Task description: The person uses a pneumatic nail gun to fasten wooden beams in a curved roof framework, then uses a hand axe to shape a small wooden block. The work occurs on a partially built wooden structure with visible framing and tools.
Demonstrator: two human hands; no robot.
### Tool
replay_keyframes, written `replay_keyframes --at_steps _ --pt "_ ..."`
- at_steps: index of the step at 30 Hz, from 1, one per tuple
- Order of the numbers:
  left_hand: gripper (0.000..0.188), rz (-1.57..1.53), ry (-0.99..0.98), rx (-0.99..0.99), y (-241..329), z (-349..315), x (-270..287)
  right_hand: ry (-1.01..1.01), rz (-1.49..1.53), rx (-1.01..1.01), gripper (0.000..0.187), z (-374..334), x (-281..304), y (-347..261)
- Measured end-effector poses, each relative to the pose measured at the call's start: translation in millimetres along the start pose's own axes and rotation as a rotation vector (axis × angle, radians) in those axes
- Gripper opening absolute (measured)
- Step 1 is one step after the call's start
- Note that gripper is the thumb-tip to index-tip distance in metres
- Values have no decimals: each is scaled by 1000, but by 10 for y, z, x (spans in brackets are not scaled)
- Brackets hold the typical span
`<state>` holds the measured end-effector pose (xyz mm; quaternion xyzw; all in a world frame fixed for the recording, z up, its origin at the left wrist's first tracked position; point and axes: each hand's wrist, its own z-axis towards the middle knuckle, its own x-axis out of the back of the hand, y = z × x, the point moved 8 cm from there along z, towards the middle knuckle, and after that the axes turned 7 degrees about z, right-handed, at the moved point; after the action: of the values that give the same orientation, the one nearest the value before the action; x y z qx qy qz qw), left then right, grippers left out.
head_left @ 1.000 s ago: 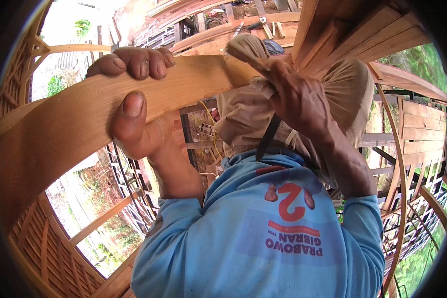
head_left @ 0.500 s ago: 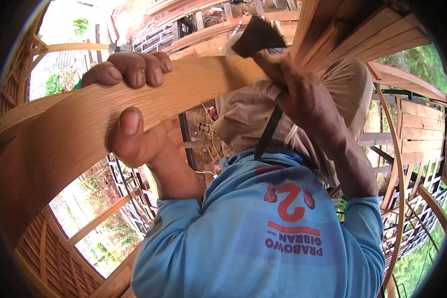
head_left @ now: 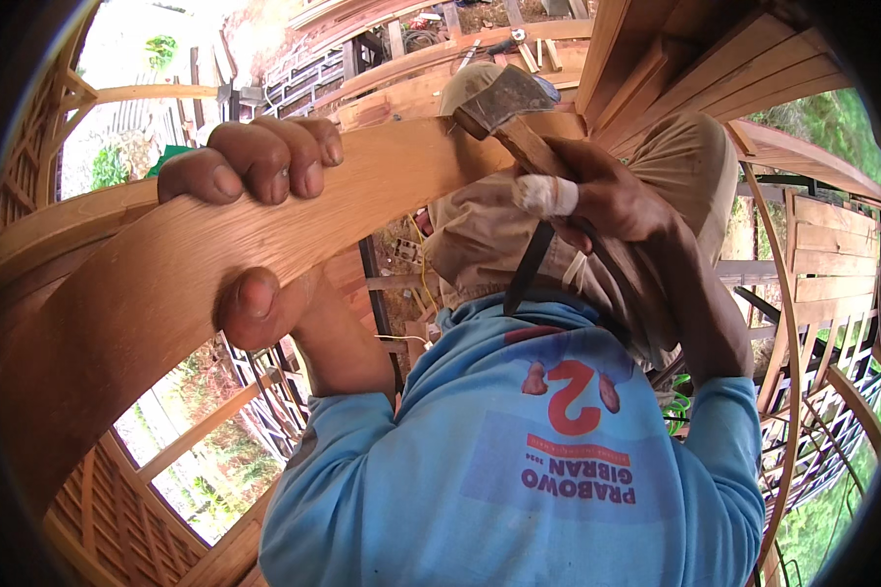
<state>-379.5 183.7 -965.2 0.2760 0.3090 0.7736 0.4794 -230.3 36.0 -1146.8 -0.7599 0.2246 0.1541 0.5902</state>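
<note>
A long, curved wooden plank (head_left: 362,186) runs from the lower left up to the middle of the view. My left hand (head_left: 255,161) is closed around it, fingers over the far edge and thumb against the near face. In my right hand (head_left: 617,201) is a hatchet (head_left: 514,98), held by its wooden handle, with white wrapping (head_left: 546,196) on one finger. The hatchet's dark metal head overlaps the plank's right end; whether they touch I cannot tell.
My bent knees and beige trousers (head_left: 480,235) lie beneath the plank's right part. Stacked boards (head_left: 734,88) rise at the upper right. A dark strap (head_left: 531,269) hangs at my waist. Timber framing and a lattice panel (head_left: 117,509) surround me.
The hatchet head has turned over and now shows its flat side, its handle more visible. My right hand has shifted slightly right and down. My left hand still grips the plank.
</note>
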Motion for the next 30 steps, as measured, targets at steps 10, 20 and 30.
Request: replay_keyframes --at_steps 10,20,30 --pt "46 -2 -69 -6 -4 92 -13 67 -185 -20 50 -83 -46 -77" --pt "46 6 -15 -5 -27 106 -22 172 -219 33 43 -169 -77 -192" --pt "45 14 68 22 -67 50 3 471 -685 385 32 -232 55 -312"
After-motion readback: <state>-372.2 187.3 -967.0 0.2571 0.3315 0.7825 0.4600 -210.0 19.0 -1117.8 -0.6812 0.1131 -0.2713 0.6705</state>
